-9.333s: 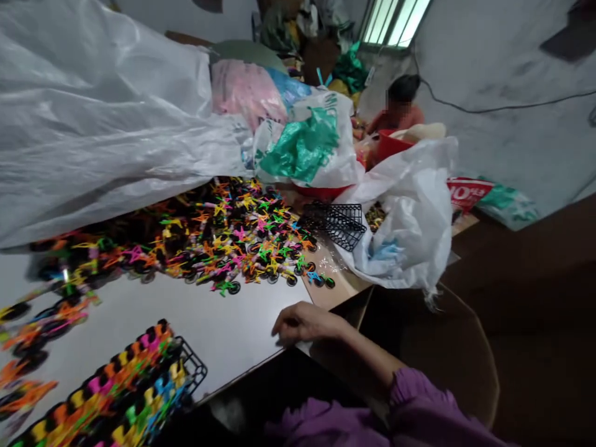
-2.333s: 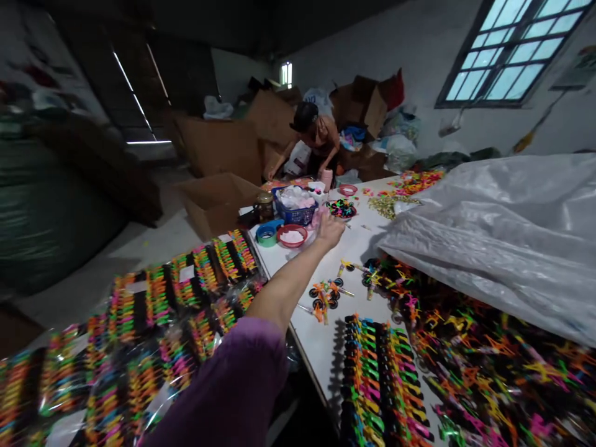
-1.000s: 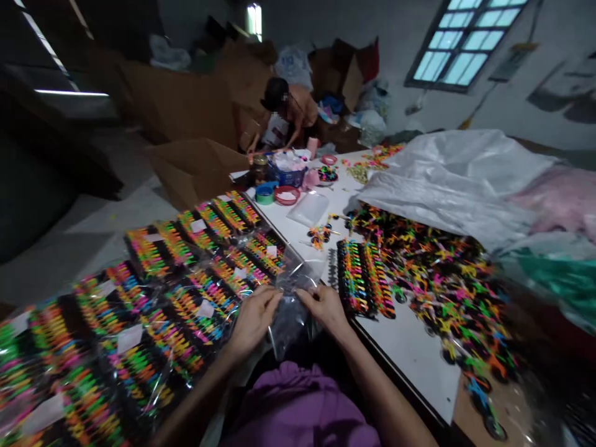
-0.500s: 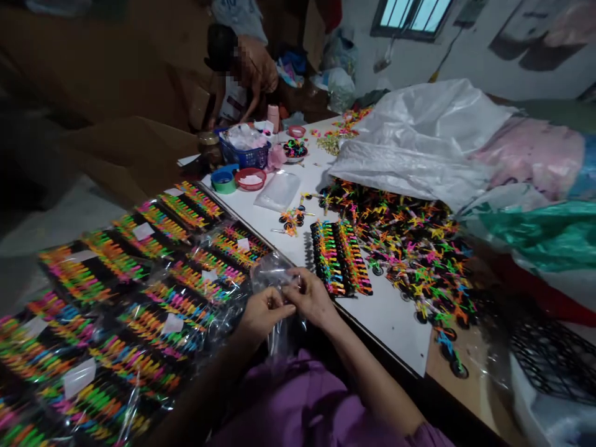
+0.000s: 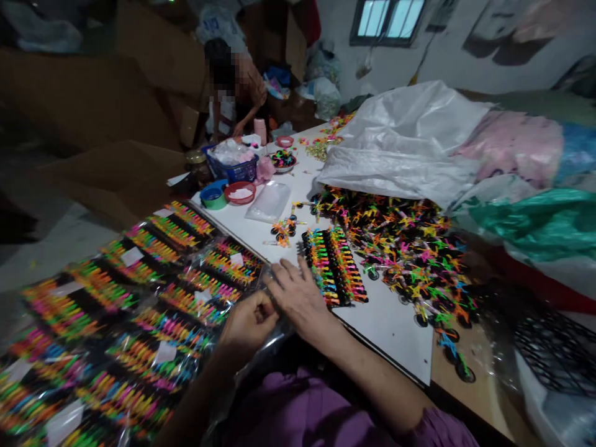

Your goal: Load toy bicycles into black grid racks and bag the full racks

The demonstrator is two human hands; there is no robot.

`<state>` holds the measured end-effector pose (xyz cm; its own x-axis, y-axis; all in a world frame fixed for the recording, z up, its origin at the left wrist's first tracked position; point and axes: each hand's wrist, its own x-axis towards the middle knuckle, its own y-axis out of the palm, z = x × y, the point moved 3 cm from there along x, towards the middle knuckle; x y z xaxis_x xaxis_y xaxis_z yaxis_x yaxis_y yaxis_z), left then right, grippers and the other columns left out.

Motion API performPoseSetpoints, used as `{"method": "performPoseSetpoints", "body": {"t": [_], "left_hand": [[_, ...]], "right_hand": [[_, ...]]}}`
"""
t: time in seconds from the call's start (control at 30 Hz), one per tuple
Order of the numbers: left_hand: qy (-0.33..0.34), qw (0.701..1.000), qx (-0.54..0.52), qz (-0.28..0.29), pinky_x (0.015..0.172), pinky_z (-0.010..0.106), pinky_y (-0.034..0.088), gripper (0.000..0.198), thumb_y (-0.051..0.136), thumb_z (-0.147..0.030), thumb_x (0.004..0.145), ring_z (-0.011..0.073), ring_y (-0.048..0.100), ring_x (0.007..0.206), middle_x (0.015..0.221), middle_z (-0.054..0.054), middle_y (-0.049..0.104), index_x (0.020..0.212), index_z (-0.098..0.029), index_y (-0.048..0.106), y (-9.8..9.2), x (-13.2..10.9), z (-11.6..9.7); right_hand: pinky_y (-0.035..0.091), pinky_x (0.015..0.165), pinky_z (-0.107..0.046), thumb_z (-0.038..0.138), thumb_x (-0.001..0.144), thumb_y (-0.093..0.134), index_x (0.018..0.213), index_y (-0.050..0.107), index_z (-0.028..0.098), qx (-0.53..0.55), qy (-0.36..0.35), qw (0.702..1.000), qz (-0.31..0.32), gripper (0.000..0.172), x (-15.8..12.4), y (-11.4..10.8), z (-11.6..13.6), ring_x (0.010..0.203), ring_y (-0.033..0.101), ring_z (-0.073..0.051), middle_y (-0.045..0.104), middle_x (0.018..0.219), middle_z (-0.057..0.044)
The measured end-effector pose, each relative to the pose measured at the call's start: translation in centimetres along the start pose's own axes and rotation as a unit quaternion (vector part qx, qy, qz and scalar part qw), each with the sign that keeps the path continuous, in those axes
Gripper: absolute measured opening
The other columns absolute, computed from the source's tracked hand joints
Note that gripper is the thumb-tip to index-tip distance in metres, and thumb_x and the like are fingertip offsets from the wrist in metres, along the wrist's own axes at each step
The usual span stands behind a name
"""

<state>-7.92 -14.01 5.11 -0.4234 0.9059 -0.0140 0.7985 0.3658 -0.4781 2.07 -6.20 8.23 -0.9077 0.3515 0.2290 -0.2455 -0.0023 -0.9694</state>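
Note:
My left hand (image 5: 249, 320) is closed, thumb against curled fingers, pinching the edge of a clear plastic bag (image 5: 274, 341) above my lap. Beside it, my right hand (image 5: 300, 301) lies palm down with fingers spread, over the bag and near the table's edge. The bag is mostly hidden under both hands. Just beyond my right fingertips stand two rows of colourful toy bicycles (image 5: 347, 264) on the white table (image 5: 391, 335). Left of my hands are several bagged sets of toy bicycles (image 5: 186, 341), some with white paper slips.
A heap of loose toy bicycles (image 5: 410, 248) covers the table's right side, below a white sack (image 5: 395, 155). Flat clear bags (image 5: 269, 202), a red basket (image 5: 240, 194), tape rolls (image 5: 213, 197) and a blue basket (image 5: 237, 171) stand farther back. Another person (image 5: 246, 87) bends over beyond them.
My right hand has gone from pinching the bag to lying spread over it. My left hand has shifted slightly left and down, still closed. The view has turned a little.

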Motion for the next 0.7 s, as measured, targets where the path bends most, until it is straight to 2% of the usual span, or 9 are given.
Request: {"method": "performPoseSetpoints", "body": {"t": [0.1,0.2,0.27,0.37,0.43,0.5,0.53,0.6,0.7], "left_hand": [[0.014,0.998,0.068,0.011,0.050,0.023,0.039,0.008,0.055,-0.029,0.063,0.0129,0.050,0.049,0.054,-0.004,0.054,0.068,-0.023,0.053,0.4,-0.9,0.6],[0.008,0.992,0.124,0.030,0.055,0.026,0.043,0.021,0.050,-0.026,0.062,0.0179,0.060,0.058,0.063,-0.002,0.064,0.081,-0.026,0.058,-0.7,-1.2,3.2],[-0.012,0.987,0.157,0.045,0.057,0.029,0.044,0.016,0.050,-0.031,0.062,0.0213,0.062,0.062,0.065,-0.001,0.067,0.073,-0.027,0.061,-2.4,-0.8,4.9],[-0.093,0.986,0.131,-0.039,0.058,0.036,0.045,0.014,0.053,-0.044,0.058,0.0238,0.061,0.060,0.060,-0.008,0.066,0.062,-0.033,0.062,-6.6,0.6,5.3],[-0.152,0.977,0.006,-0.148,0.059,0.039,0.045,0.015,0.059,-0.053,0.054,0.0230,0.060,0.062,0.059,-0.017,0.065,0.062,-0.040,0.062,-9.3,1.8,3.8],[-0.162,0.948,-0.155,-0.224,0.064,0.038,0.047,0.020,0.067,-0.055,0.048,0.0220,0.060,0.070,0.061,-0.021,0.065,0.061,-0.040,0.061,-10.8,3.7,1.3],[-0.142,0.941,-0.210,-0.223,0.067,0.036,0.047,0.022,0.070,-0.053,0.049,0.0214,0.059,0.076,0.065,-0.021,0.066,0.063,-0.039,0.062,-10.9,5.0,-0.2],[-0.082,0.945,-0.269,-0.165,0.076,0.035,0.047,0.021,0.070,-0.049,0.056,0.0198,0.058,0.083,0.071,-0.019,0.067,0.070,-0.036,0.062,-10.3,8.2,-2.9],[0.065,0.985,-0.138,-0.084,0.078,0.037,0.047,0.025,0.054,-0.051,0.071,0.0160,0.058,0.073,0.074,-0.010,0.067,0.080,-0.029,0.062,-8.7,13.8,-6.1]], "right_hand": [[0.030,0.097,-0.044,0.014,0.084,0.046,0.091,0.056,0.015,-0.015,-0.041,0.995,0.092,0.012,0.6,0.8,-0.8,0.094,0.052,-0.021,0.062,0.086,-0.008],[0.039,0.082,-0.035,0.017,0.086,0.046,0.088,0.054,0.016,-0.025,-0.041,0.997,0.056,0.008,1.2,-0.4,-0.9,0.084,0.052,-0.019,0.061,0.080,-0.006],[0.040,0.077,-0.034,0.018,0.087,0.044,0.086,0.052,0.016,-0.039,-0.056,0.997,0.022,0.008,1.7,-1.6,-0.4,0.082,0.051,-0.019,0.060,0.080,-0.006],[0.040,0.078,-0.033,0.017,0.088,0.043,0.087,0.053,0.015,-0.062,-0.062,0.996,-0.012,0.010,2.7,-2.3,-0.5,0.083,0.051,-0.019,0.060,0.082,-0.006],[0.041,0.078,-0.032,0.016,0.087,0.045,0.089,0.054,0.015,-0.060,-0.052,0.997,-0.015,0.010,3.6,-1.5,-1.9,0.087,0.051,-0.019,0.060,0.086,-0.005],[0.042,0.074,-0.030,0.017,0.085,0.047,0.092,0.057,0.016,-0.025,-0.030,0.999,0.017,0.011,5.2,0.1,-4.7,0.088,0.053,-0.019,0.060,0.089,-0.005],[0.043,0.070,-0.028,0.019,0.085,0.048,0.093,0.058,0.017,0.005,-0.007,0.999,0.037,0.012,6.2,0.8,-6.6,0.086,0.054,-0.018,0.060,0.092,-0.005],[0.044,0.068,-0.026,0.029,0.086,0.051,0.096,0.060,0.016,0.077,0.075,0.993,0.041,0.019,8.5,1.3,-11.3,0.083,0.056,-0.016,0.060,0.097,-0.006],[0.044,0.071,-0.025,0.040,0.080,0.058,0.097,0.060,0.010,0.190,0.220,0.954,-0.077,0.035,11.9,-1.6,-19.1,0.083,0.056,-0.015,0.059,0.093,-0.007]]}}
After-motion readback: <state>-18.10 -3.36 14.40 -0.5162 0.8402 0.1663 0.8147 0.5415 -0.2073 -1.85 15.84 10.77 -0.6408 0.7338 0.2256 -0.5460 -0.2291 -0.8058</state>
